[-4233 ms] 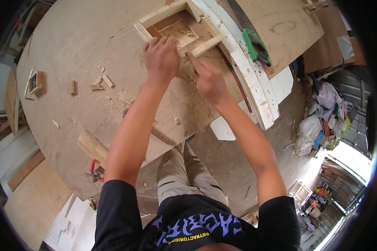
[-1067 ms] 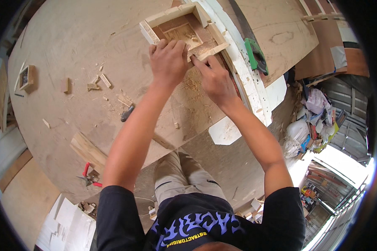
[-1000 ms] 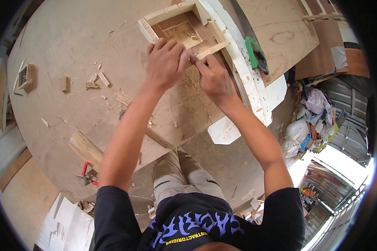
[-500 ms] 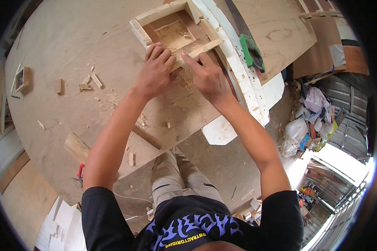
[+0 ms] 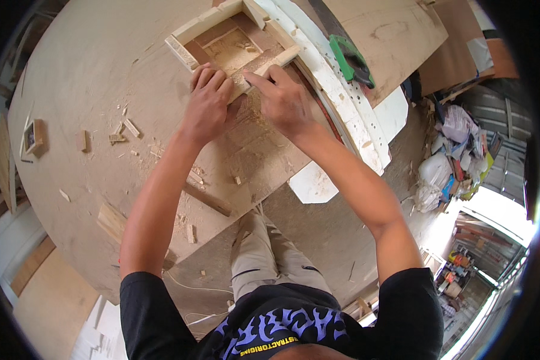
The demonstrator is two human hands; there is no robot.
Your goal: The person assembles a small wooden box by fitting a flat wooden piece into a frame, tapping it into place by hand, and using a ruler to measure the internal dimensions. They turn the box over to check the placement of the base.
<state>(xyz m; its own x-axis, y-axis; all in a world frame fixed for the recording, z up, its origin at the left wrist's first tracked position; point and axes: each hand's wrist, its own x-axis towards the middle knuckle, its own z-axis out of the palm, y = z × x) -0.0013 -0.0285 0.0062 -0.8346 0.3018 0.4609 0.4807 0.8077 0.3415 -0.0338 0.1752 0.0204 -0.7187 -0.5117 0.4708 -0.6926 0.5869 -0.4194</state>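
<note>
A pale wooden frame (image 5: 193, 31) lies on a big plywood sheet (image 5: 102, 72), with sawdust and small offcuts inside it. My left hand (image 5: 209, 107) rests on the frame's near side, its fingers curled over a light wooden strip (image 5: 282, 57) set there. My right hand (image 5: 284, 101) is right beside it and pinches the same strip, forefinger stretched along it toward the left hand. The two hands almost touch. Most of the strip is hidden under my fingers.
A green-handled saw (image 5: 349, 59) lies on a long white board (image 5: 348, 123) right of the frame. Wood scraps (image 5: 126, 128), a small frame (image 5: 35, 137), a dark stick (image 5: 207, 200) and a block (image 5: 110, 219) lie on the sheet. Bags (image 5: 456, 162) are piled on the floor at right.
My hands have drawn closer together on the frame's near strip. The right hand has slid up along it toward the left hand. The frame has stayed put.
</note>
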